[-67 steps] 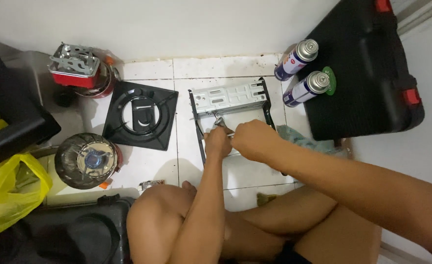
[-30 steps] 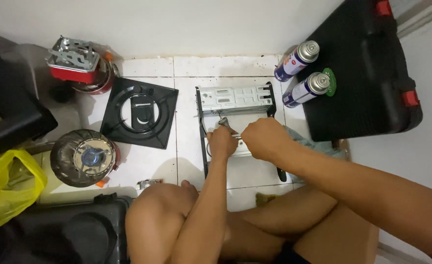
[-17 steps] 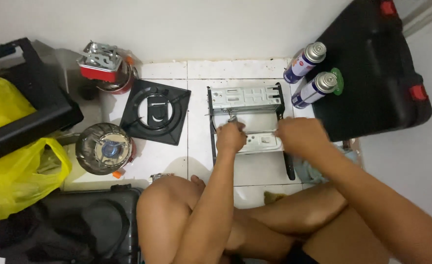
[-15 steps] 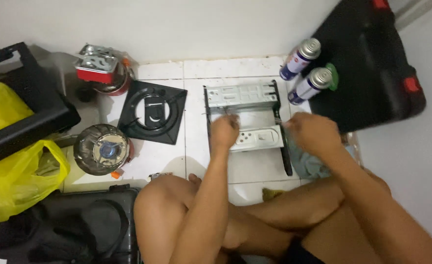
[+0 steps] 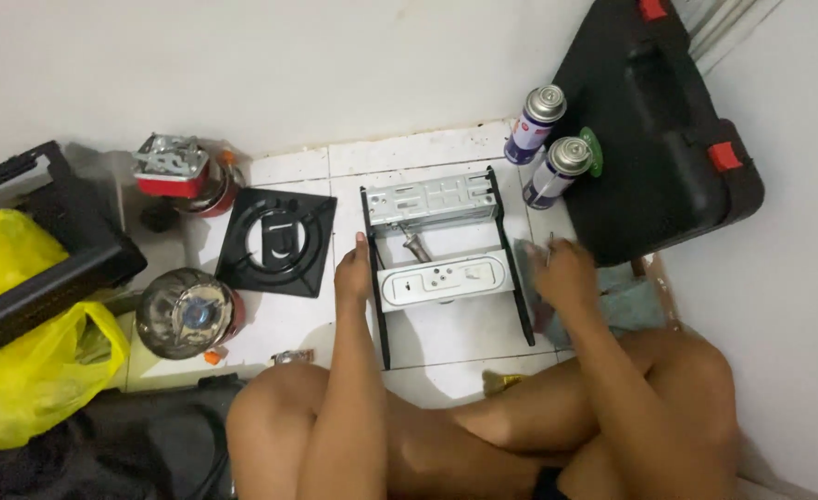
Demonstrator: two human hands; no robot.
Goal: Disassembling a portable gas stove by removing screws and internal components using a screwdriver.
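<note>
Your left hand (image 5: 353, 275) rests flat on the stove frame (image 5: 441, 264), at nine o'clock from your right hand (image 5: 564, 276), whose grip I cannot tell.

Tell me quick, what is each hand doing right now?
Left hand: open, resting against the left rail of the black metal frame.
Right hand: on the grey cloth; whether it grips anything cannot be told.

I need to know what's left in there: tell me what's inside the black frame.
Inside the black frame: a grey metal plate at the far end, a white bracket across the middle, a small burner tube between them, bare tile elsewhere. The left hand hides part of the frame's left rail.
</note>
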